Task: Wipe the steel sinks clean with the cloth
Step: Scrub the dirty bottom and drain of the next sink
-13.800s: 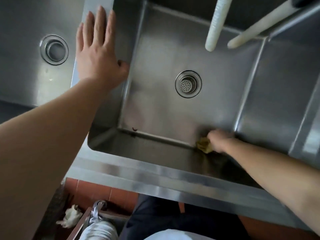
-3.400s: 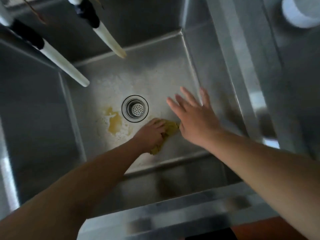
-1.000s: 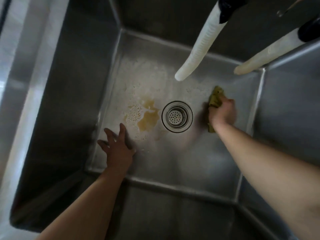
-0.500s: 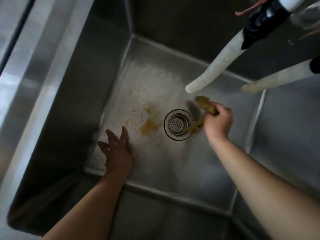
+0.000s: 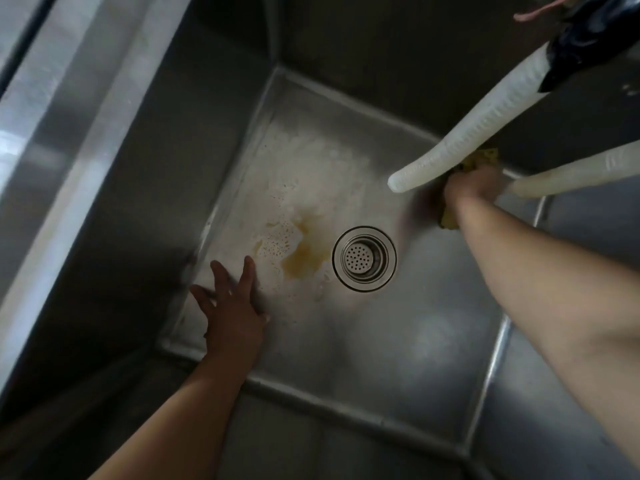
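Head view looks down into a deep steel sink (image 5: 104,209). At the left, the left hand (image 5: 232,313) lies flat on the sink floor near the left wall, fingers straight and spread, holding nothing. Just right of it sits a yellow-brown puddle (image 5: 304,258) with white foam (image 5: 304,174) spreading toward the back. The round drain (image 5: 364,258) comes next, beside the puddle. Further right, near the back right corner, the right hand (image 5: 471,187) grips the yellow cloth (image 5: 448,218) against the sink floor, fingers curled round it; the cloth shows above and below the hand. Two white hoses (image 5: 485,123) hang over that hand, one crossing part of the cloth.
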{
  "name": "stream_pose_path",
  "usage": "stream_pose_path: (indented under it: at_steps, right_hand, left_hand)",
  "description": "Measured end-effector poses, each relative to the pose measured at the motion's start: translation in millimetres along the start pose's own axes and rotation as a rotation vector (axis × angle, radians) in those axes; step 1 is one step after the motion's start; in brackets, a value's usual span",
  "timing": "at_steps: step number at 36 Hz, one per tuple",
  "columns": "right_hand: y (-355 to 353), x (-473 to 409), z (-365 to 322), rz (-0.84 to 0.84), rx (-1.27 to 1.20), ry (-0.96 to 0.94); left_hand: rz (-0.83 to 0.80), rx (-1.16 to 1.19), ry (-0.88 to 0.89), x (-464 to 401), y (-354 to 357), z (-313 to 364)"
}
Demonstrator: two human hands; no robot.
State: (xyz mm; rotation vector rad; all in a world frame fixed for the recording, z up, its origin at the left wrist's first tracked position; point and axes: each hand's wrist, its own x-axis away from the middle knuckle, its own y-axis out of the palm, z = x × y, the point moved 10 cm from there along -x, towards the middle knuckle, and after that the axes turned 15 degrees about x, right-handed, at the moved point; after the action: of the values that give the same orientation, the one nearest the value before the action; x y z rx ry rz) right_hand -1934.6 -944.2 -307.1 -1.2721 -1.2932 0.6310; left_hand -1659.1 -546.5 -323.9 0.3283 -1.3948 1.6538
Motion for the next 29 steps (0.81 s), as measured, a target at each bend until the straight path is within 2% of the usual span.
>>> stream_pose_path:
  at_steps: [3,7,12,16,19,23,26,29]
  right_hand:
    - [17,31,-31,-0.042,0.082,-0.205]
    - [56,85,-60,-0.204,0.156,-0.508]
    - [79,139,-40,-0.319,0.226,-0.613]
    - [80,171,-19,-0.383,0.227,-0.599]
    - [69,183,-2,-0.406,0.156,-0.468]
    - [44,199,18,-0.337,-0.003,-0.309]
    - [37,218,27,-0.362,-0.115,-0.231]
    - [32,239,38,-0.395,-0.186,-0.098]
  left_hand:
    - [-0.007,0.026,-0.006,0,1,-2]
    - [-0.016,0.039,-0.015,3,0,2]
    - [0.015,-0.008,0.021,5,-6,4]
    - [0.002,-0.029,0.007,3,-8,5]
    - [-0.083,-0.087,-0.050,7,-13,9]
    - [-0.133,-0.044,0.063,20,-44,39]
    - [-0.123,0.074,0.205,45,-86,79]
    - [0.011,0.103,0.507,83,-153,128]
